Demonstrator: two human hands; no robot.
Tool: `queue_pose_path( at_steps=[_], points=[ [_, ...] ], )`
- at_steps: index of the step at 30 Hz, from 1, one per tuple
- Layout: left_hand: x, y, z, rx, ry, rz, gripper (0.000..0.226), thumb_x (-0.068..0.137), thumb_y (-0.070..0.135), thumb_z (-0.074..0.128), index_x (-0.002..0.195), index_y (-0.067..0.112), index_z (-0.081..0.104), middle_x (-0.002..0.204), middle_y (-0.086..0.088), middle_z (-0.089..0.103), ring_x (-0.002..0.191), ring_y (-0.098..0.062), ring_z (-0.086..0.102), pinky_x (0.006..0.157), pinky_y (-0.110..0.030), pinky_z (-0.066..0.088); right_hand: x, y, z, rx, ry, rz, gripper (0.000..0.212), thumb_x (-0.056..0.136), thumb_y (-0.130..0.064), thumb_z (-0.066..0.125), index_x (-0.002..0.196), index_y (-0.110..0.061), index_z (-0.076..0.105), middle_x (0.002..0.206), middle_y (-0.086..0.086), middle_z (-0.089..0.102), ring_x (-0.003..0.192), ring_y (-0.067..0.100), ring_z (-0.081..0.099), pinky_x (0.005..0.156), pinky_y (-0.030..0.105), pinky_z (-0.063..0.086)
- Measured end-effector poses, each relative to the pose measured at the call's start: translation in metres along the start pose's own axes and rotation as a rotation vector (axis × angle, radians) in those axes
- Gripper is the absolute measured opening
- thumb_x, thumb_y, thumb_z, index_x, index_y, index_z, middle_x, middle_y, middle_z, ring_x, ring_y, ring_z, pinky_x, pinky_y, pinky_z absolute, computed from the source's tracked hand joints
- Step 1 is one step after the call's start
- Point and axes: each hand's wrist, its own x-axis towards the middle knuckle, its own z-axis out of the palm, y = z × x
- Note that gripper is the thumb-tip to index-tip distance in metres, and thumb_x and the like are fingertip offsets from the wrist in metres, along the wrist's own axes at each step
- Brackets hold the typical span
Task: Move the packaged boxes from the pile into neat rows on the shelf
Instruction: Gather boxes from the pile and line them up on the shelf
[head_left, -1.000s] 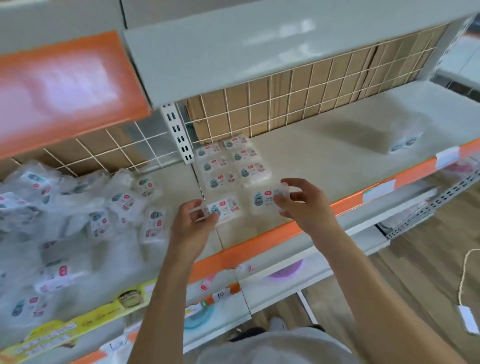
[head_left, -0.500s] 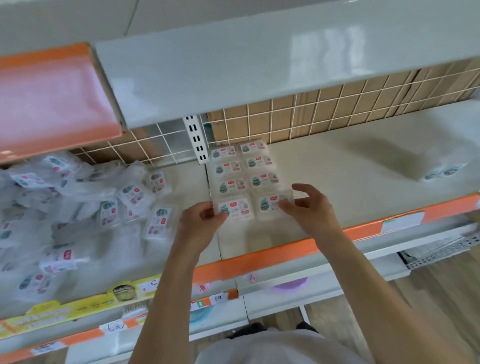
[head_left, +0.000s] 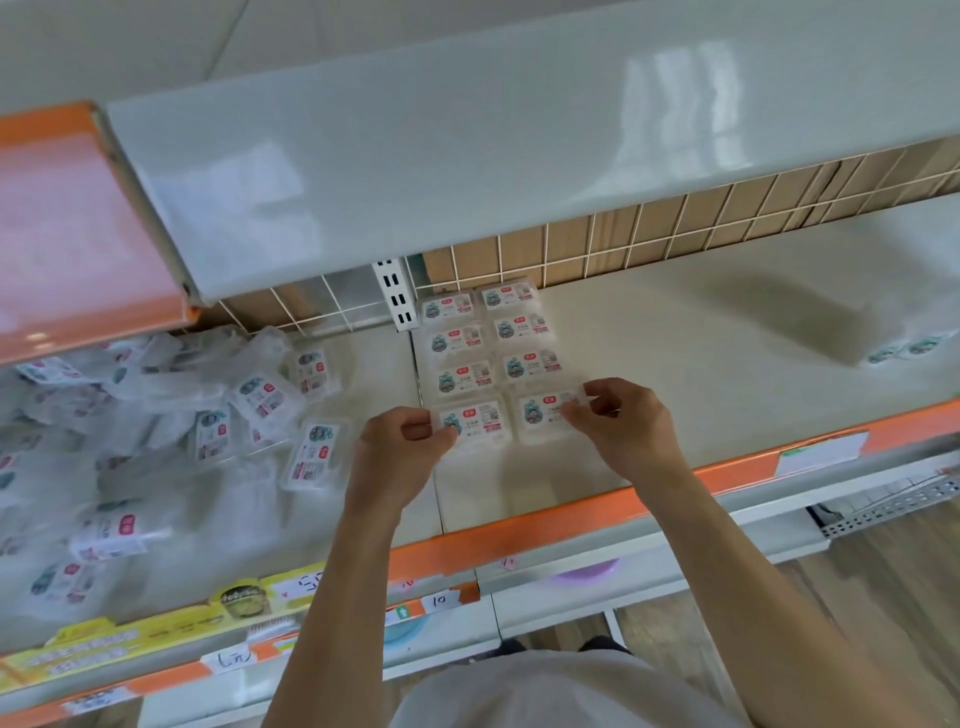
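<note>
Left grip (head_left: 402, 447): pinching the clear plastic white-labelled box (head_left: 470, 422).
Right grip (head_left: 618, 423): pinching its neighbour box (head_left: 543, 413).
Relation: both boxes just ahead of my fingers, long axes crosswise, front of the rows (head_left: 488, 338).

Glossy clear plastic boxes (head_left: 470, 371) with paper labels, matt painted metal shelf (head_left: 675, 332), wire grid back (head_left: 649, 234)

8 clear packaged boxes (head_left: 485, 364) lie flat in 2 columns of 4 on the shelf (head_left: 675, 374), labels up, edges touching. The loose pile (head_left: 156, 415) lies left of the left hand (head_left: 400, 452).
</note>
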Motion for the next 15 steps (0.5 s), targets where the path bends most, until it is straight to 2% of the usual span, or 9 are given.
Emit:
queue_pose_path(
  at_steps=[4, 8, 15],
  points=[
    [-0.0006, 0.0012, 0.0022, -0.009, -0.010, -0.002, 0.017, 0.080, 0.027, 0.080, 0.095, 0.029, 0.072, 0.093, 0.009, 0.076, 0.087, -0.010, 0.072, 0.085, -0.041, 0.061, 0.0004, 0.0003, 0.0012, -0.027, 0.015, -0.030, 0.038, 0.087, -0.032, 0.076, 0.120, -0.015, 0.069, 0.085, -0.003, 0.065, 0.070, 0.007, 0.057, 0.061, 0.010, 0.041],
    [-0.0019, 0.0041, 0.0019, 0.002, -0.011, 0.017, 0.015, 0.081, 0.025, 0.080, 0.091, 0.032, 0.071, 0.092, 0.009, 0.076, 0.086, -0.010, 0.072, 0.085, -0.040, 0.061, 0.0001, -0.0006, 0.0034, -0.041, 0.032, -0.059, 0.040, 0.087, -0.031, 0.075, 0.122, -0.014, 0.069, 0.086, -0.002, 0.067, 0.071, 0.008, 0.058, 0.060, 0.006, 0.040],
    [-0.0029, 0.0067, 0.0021, 0.024, -0.001, 0.011, 0.023, 0.082, 0.023, 0.080, 0.104, 0.020, 0.075, 0.092, 0.010, 0.075, 0.085, -0.008, 0.072, 0.083, -0.037, 0.061, -0.0003, -0.0015, 0.0039, -0.053, 0.044, -0.091, 0.038, 0.087, -0.031, 0.076, 0.119, -0.012, 0.069, 0.086, 0.000, 0.067, 0.072, 0.010, 0.058, 0.056, 0.003, 0.040]
  ],
)
